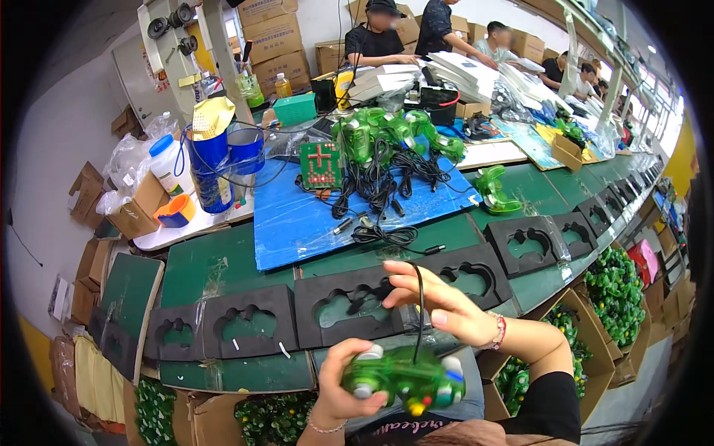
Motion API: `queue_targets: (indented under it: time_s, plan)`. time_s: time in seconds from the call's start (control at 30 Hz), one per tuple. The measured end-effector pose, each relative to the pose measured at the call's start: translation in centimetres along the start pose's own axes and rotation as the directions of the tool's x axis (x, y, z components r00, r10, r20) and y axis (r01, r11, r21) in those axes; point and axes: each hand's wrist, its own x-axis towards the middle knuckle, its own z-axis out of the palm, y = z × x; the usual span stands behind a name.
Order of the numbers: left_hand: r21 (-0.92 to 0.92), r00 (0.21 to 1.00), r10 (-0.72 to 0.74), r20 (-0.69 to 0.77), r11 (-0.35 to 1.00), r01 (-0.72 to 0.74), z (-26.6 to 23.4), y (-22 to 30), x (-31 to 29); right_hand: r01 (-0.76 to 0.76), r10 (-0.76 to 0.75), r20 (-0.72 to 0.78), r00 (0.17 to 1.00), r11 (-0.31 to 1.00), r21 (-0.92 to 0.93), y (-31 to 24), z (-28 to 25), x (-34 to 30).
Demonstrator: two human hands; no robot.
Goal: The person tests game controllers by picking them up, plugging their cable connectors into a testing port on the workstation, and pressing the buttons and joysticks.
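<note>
My left hand [346,386] is closed round the left grip of a translucent green game controller [405,377], with grey, blue, red and yellow controls showing. From the controller's far edge a black cable [422,312] rises and bends over by the fingers of my right hand [446,305]. Those fingers are stretched out and apart from the thumb; the cable passes across them, without a visible grip on it. Beyond both hands lies a black foam cradle [309,305] with a shaped cutout. A dark, blurred piece, perhaps the cable's end, shows over that cutout.
A row of foam cradles [520,249] runs along the green bench [208,256]. On a blue board [290,223] lie green controllers [364,134], coiled cables [375,182] and a circuit board [321,165]. Cartons of controllers [591,364] stand below the bench edge. Other people work at the far side.
</note>
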Motion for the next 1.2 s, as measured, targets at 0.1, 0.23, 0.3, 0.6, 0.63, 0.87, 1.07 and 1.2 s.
queue_targets:
  time_s: [0.1, 0.23, 0.3, 0.6, 0.63, 0.87, 1.07, 1.2]
  plan:
    - [-0.166, 1.0, -0.022, 0.017, 0.986, 0.024, -1.1, 0.2, -1.2, -0.102, 0.103, 0.004, 0.995, 0.98, 0.168, 1.4, 0.5, -0.8]
    - [-0.296, 0.994, -0.097, 0.044, 0.949, 0.105, -2.4, -0.9, -2.9, -0.302, 0.316, 0.077, 0.946, 0.764, 0.57, 2.9, 0.2, -1.7]
    - [-0.388, 0.989, -0.11, -0.104, 0.92, 0.062, -2.3, -0.9, -3.2, -0.213, 0.276, 0.003, 0.961, 0.734, 0.645, 3.5, 0.9, -2.3]
    - [-0.656, 0.958, 0.226, 0.176, 0.752, -0.057, -4.1, -1.1, -1.2, 0.019, 0.249, -0.299, 0.921, 0.739, 0.673, 3.8, 2.1, -2.5]
    - [-0.645, 0.978, 0.178, 0.108, 0.761, -0.067, -3.2, -0.6, -1.1, 0.051, 0.264, -0.252, 0.931, 0.59, 0.806, 4.2, 2.3, -2.3]
    - [-0.541, 0.94, 0.217, 0.262, 0.84, -0.043, -3.0, -1.3, -0.6, 0.368, 0.366, -0.413, 0.834, 0.19, 0.91, 5.1, 0.1, -2.6]
    - [-0.552, 0.965, 0.107, 0.24, 0.833, 0.045, -4.7, -1.1, -0.5, 0.423, 0.313, -0.599, 0.737, 0.478, 0.77, 4.6, -3.4, -4.1]
    - [-0.577, 0.983, 0.115, 0.145, 0.817, -0.01, -3.3, -1.7, -2.1, 0.191, 0.225, -0.615, 0.756, 0.822, 0.536, 2.7, -2.5, -3.1]
